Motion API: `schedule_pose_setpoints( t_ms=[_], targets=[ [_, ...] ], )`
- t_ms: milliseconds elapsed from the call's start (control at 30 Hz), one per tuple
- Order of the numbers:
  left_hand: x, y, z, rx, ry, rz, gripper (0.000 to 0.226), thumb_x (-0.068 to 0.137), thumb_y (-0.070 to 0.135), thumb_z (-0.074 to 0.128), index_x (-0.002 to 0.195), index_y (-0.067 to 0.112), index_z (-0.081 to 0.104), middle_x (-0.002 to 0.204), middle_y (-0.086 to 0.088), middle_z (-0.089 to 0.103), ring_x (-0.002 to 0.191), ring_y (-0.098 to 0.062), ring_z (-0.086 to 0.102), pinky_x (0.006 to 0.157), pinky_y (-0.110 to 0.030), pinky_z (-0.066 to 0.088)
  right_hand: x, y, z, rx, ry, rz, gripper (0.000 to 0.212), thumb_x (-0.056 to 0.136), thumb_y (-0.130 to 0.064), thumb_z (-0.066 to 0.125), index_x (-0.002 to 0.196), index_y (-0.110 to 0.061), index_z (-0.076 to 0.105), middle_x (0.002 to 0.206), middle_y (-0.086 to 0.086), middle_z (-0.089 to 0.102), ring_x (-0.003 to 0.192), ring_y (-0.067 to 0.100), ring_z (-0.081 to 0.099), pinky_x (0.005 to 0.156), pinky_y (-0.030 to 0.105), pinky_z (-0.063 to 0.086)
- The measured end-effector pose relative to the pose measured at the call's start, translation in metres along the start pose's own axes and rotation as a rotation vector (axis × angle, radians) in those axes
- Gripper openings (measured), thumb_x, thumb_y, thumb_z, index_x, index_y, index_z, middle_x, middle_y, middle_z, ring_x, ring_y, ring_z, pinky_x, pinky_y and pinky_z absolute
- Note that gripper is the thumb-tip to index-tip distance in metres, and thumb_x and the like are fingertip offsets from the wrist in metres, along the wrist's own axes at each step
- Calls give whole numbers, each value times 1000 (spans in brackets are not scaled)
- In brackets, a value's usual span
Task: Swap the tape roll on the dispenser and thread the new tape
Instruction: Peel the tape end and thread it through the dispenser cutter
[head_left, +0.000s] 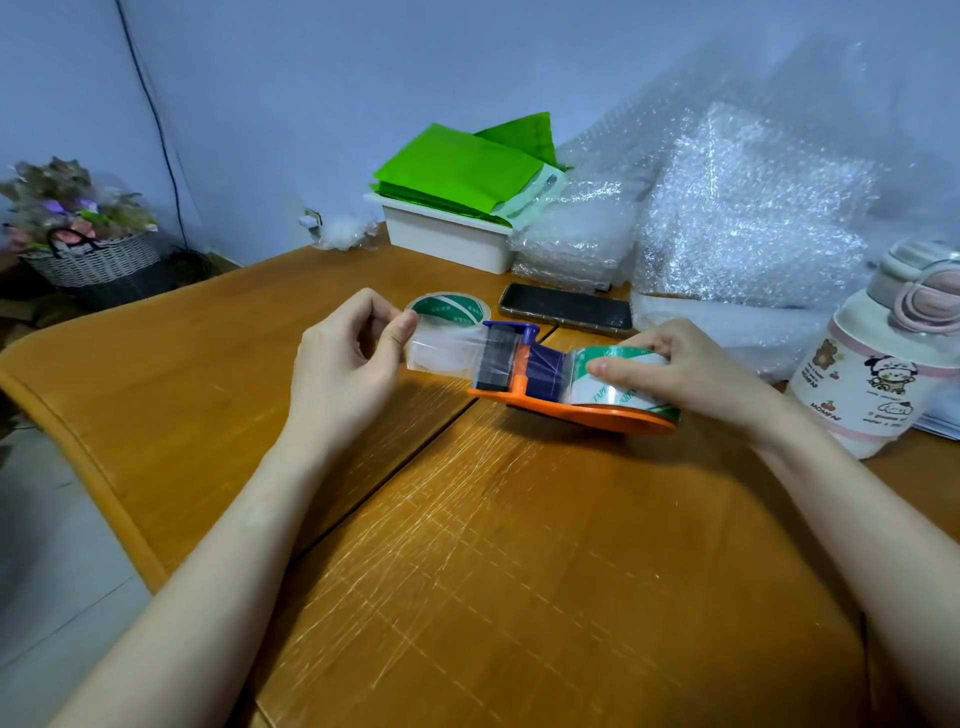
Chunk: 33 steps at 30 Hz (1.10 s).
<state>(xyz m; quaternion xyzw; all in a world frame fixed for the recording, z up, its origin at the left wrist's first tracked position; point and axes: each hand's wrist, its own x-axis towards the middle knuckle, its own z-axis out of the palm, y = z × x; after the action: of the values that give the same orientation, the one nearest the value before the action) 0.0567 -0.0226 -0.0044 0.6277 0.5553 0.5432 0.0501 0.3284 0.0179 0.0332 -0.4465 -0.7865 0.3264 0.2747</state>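
An orange and blue tape dispenser (524, 387) lies on its side on the wooden table (467, 545). A clear tape roll with green print (621, 382) sits on it. My right hand (675, 371) rests on that roll, fingers wrapped over its top. A strip of clear tape (441, 351) runs from the roll across the dispenser's blue head. My left hand (345, 356) pinches the free end of this strip between thumb and fingers. Behind the dispenser lies another tape roll (449, 309) with a green and white core, flat on the table.
A black phone (566, 309) lies just behind the dispenser. A white box with green sheets (457, 234) and heaps of bubble wrap (727, 218) fill the back right. A white and pink bottle (878, 364) stands at the right. A flower basket (88, 249) sits on the floor, left.
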Motion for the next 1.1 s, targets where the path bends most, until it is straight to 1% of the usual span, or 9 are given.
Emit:
schedule_pose_setpoints(
  t_ms=[100, 200, 400, 600, 700, 767, 900, 1033, 1100],
  targets=[
    [1, -1, 1, -3, -26, -40, 23, 94, 30, 55, 75, 18, 57, 70, 0, 62, 68, -14, 54, 63, -35, 44, 1, 5, 0, -25, 27, 7, 32, 68, -50, 65, 66, -19, 74, 56, -5, 68, 49, 6, 56, 47, 20, 36],
    [1, -1, 2, -15, -53, -72, 23, 94, 31, 55, 74, 19, 57, 68, 4, 63, 65, -7, 53, 63, -27, 42, 1, 6, 1, -27, 46, 3, 31, 66, -49, 63, 66, -20, 74, 56, -7, 69, 48, 4, 56, 46, 17, 37],
    [0, -3, 8, -19, -97, -123, 23, 94, 33, 53, 78, 17, 59, 73, 0, 64, 73, -18, 58, 70, -40, 49, -1, 5, 3, -16, 71, -14, 31, 67, -46, 63, 59, -17, 71, 47, -9, 64, 43, 3, 50, 42, 15, 32],
    [-1, -8, 21, 12, -116, -137, 20, 95, 33, 52, 78, 22, 55, 77, 2, 64, 77, -19, 59, 70, -44, 50, -4, 6, 4, -10, 88, -89, 60, 65, -60, 61, 57, 0, 66, 37, -4, 48, 36, 7, 35, 39, 18, 22],
    [-1, -6, 28, 10, -126, -117, 19, 95, 33, 51, 80, 21, 54, 79, 7, 63, 76, -15, 58, 66, -39, 50, -4, 8, 4, 28, 89, -87, 49, 68, -52, 64, 55, -5, 67, 37, -4, 51, 35, 5, 37, 39, 16, 22],
    [0, -5, 32, 22, -131, -102, 19, 95, 33, 51, 82, 20, 54, 82, 7, 63, 76, -14, 58, 66, -39, 50, -3, 10, 3, 47, 80, -90, 50, 64, -54, 61, 56, -5, 68, 39, -4, 55, 35, 4, 40, 38, 14, 24],
    [5, -5, 38, 55, -179, -68, 18, 96, 33, 50, 86, 19, 55, 88, 5, 65, 80, -13, 59, 68, -40, 51, -2, 12, 2, 59, 59, -67, 30, 67, -45, 62, 55, -19, 69, 43, -7, 61, 37, 2, 47, 39, 10, 28],
    [4, -5, 36, -71, -320, -96, 17, 98, 31, 43, 88, 22, 53, 91, 7, 62, 83, -5, 57, 70, -19, 45, -1, 13, 0, 58, 53, -51, 31, 69, -45, 61, 56, -19, 72, 47, -4, 62, 42, 4, 48, 41, 13, 29],
    [5, -5, 34, -214, -371, -169, 21, 99, 33, 42, 88, 20, 54, 91, 5, 63, 80, -4, 57, 71, -19, 44, -2, 10, 0, 57, 38, -42, 27, 73, -41, 59, 52, -28, 70, 46, -10, 62, 43, 2, 50, 43, 12, 30]
  ],
)
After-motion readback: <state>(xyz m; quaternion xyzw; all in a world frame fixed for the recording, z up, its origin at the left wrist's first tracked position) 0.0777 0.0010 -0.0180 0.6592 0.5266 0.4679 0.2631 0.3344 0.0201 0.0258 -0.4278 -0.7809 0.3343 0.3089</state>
